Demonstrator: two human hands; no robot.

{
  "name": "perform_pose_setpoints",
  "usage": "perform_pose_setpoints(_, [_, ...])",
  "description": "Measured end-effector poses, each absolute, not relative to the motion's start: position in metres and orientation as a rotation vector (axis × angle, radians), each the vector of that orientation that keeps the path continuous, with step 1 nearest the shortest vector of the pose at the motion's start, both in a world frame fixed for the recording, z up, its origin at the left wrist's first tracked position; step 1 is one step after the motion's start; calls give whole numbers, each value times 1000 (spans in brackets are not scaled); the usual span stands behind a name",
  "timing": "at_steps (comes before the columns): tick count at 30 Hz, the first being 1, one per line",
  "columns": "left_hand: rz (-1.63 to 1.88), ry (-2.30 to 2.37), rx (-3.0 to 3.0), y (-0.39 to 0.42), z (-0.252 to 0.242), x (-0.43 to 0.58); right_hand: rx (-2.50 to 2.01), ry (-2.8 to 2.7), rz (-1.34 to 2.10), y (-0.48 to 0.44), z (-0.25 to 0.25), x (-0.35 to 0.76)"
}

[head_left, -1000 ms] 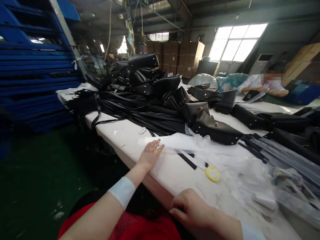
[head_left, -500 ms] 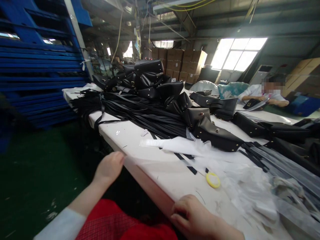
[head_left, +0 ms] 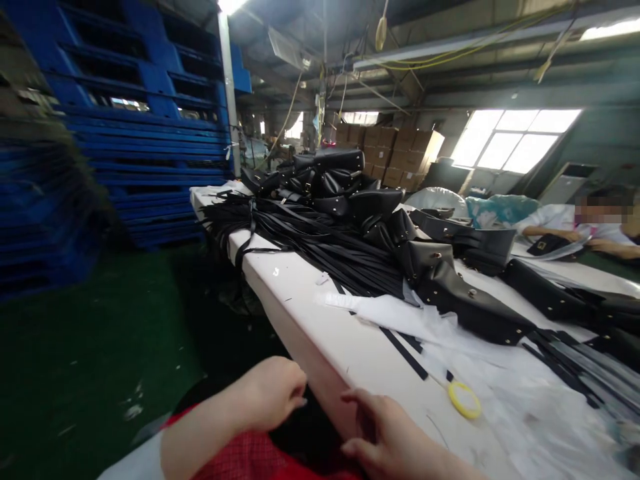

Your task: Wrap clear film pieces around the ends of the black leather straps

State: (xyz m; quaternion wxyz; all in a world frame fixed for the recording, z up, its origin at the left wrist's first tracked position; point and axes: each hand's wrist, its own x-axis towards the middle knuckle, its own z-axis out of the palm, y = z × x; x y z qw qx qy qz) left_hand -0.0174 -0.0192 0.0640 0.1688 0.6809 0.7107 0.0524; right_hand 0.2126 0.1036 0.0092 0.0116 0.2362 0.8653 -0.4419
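Observation:
My left hand (head_left: 280,393) is closed in front of the red apron (head_left: 240,457), beside the table's near edge; what it pinches, if anything, is too small to name. To its right, my right hand (head_left: 375,427) is held with fingers curled but apart, and nothing shows between them. On the white table (head_left: 315,313) lies a long bundle of black straps (head_left: 320,237). Black leather bags (head_left: 470,303) are heaped behind and right of it. Clear plastic sheeting (head_left: 530,387) and a yellow ring-shaped item (head_left: 464,400) lie nearer to me.
Blue pallets (head_left: 155,153) are stacked at the left above a green floor (head_left: 125,320). Across the table at the right, a person (head_left: 575,230) handles a black piece. Cardboard boxes (head_left: 380,150) stand behind the bags.
The view has swung left, so the table and bags appear further right. My left hand has come closer to my right hand. The right hand's fingers have spread more.

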Motion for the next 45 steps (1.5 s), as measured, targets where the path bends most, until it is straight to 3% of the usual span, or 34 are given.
perform_pose_setpoints(8, [426,1734,1918,6,67,26,536,2396,-1938,92,-43,187])
perform_pose_setpoints(13, [866,1822,1539,11,47,17,716,2162,-2468,94,-32,191])
perform_pose_setpoints(16, [973,1786,1469,11,37,20,761,2036,-2618,102,-22,191])
perform_pose_setpoints(33, [1044,1869,1309,2,35,18,661,2518,-2196,109,-26,197])
perform_pose_setpoints(45, [1053,1917,1259,-7,35,20,663,2544,-2120,106,-26,198])
